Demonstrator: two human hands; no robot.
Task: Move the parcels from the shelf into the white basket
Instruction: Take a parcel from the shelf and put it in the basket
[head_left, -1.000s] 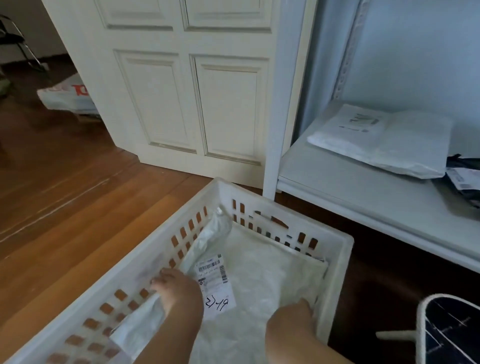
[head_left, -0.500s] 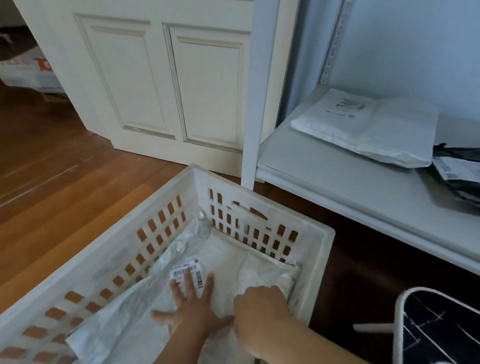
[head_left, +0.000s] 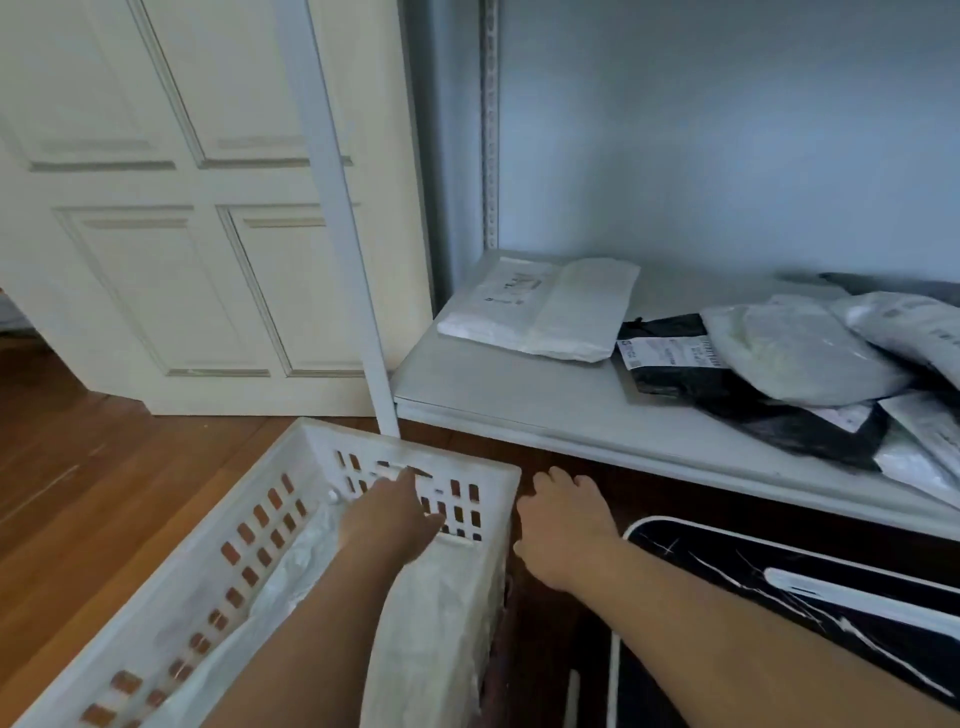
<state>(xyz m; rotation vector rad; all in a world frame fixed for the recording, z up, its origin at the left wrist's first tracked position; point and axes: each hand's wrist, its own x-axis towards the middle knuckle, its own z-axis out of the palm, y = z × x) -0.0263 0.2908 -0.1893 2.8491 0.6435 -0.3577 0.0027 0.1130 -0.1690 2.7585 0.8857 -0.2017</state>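
The white basket (head_left: 498, 467) stands on the wooden floor at lower left, with a white parcel (head_left: 431, 613) lying inside it. My left hand (head_left: 389, 519) hovers over the basket's far end, fingers straight, holding nothing. Just right of the basket rim, my right hand (head_left: 563, 525) is raised with loosely curled fingers and is empty. On the pale shelf (head_left: 519, 395) lies a flat white parcel (head_left: 545, 312). Further right, a black parcel (head_left: 675, 358) with a label sits under several grey and white parcels (head_left: 800, 348).
A white panelled door (head_left: 197, 234) stands behind the basket, and a white shelf post (head_left: 358, 291) rises at the basket's far corner. A black item with a white frame (head_left: 779, 587) sits at lower right under my right arm.
Both hands have lifted off the parcel in the basket and moved up toward the shelf. The view has swung right, showing more parcels on the shelf.
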